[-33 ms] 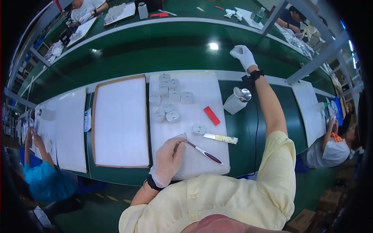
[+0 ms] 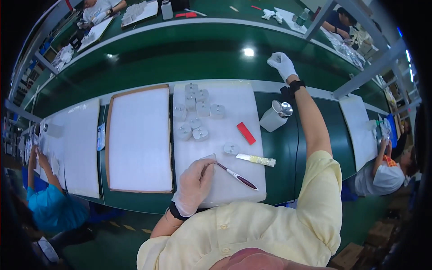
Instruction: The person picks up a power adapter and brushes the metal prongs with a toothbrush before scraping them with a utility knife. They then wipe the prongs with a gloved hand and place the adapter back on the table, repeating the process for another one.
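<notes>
My left hand [image 2: 193, 185], in a thin pale glove, rests over the near part of a white foam pad [image 2: 238, 99] with its fingers curled closed. A small translucent tip shows at the fingertips; what it belongs to is unclear. The thin end of a maroon-and-white toothbrush [image 2: 245, 182] meets those fingers; whether they grip it is hidden. Far forward to the right reaches my right hand [image 2: 282, 66], white-gloved, fingers bent in toward the thumb over the green surface. Anything inside it cannot be made out. Several frosted plastic pieces with metal pins [image 2: 203, 109] stand on the pad; one more [image 2: 231, 148] lies apart.
Beside the lone piece lies a flat blade with a yellowish wrapped handle [image 2: 261, 160], below a red strip [image 2: 246, 133]. A white bottle with a metal top [image 2: 273, 120] stands by my right forearm. Left is a brown-edged white board [image 2: 139, 135]. Metal posts [image 2: 373, 69] flank the bench; other people work around.
</notes>
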A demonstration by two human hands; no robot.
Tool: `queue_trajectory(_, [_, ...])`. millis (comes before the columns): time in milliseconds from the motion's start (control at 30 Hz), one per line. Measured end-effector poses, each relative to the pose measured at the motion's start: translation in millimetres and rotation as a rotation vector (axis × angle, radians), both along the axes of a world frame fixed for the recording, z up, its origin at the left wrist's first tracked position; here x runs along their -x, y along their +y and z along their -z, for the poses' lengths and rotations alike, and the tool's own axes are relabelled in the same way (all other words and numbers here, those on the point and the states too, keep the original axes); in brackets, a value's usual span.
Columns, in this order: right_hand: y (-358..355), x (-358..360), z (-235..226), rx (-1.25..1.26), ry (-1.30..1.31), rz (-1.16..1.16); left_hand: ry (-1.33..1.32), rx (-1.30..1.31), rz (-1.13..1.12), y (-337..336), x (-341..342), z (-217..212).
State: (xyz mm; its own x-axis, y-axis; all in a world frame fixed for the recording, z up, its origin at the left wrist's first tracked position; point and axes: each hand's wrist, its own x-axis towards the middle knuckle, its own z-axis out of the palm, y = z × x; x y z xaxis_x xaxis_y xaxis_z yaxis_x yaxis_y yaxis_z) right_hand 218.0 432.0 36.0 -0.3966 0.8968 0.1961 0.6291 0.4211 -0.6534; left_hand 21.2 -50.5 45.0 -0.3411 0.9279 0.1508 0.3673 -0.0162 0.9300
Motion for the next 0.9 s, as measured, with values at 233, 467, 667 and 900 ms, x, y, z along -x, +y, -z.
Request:
queue_trajectory(233, [-34.1, -38.8, -49.5, -0.59, -0.138, 0.195, 0.0, 0.155, -0.026, 17.1, 1.4, -27.5])
queue_trajectory(467, [-336.5, -17.4, -120.6, -0.266, 0.164, -0.137, 0.1, 0.045, 0.128, 10.3, 14.1, -1.0])
queue_trajectory(667, [-365.3, 39.3, -46.0, -0.066, -0.354, -0.356, 0.043, 0.079, 0.235, -1.0, 18.2, -25.6])
queue_trajectory(900, [-366.5, 38.6, -49.7, 0.822, 0.356, -0.336, -0.08, 0.037, 0.085, -21.9, 5.7, -40.9])
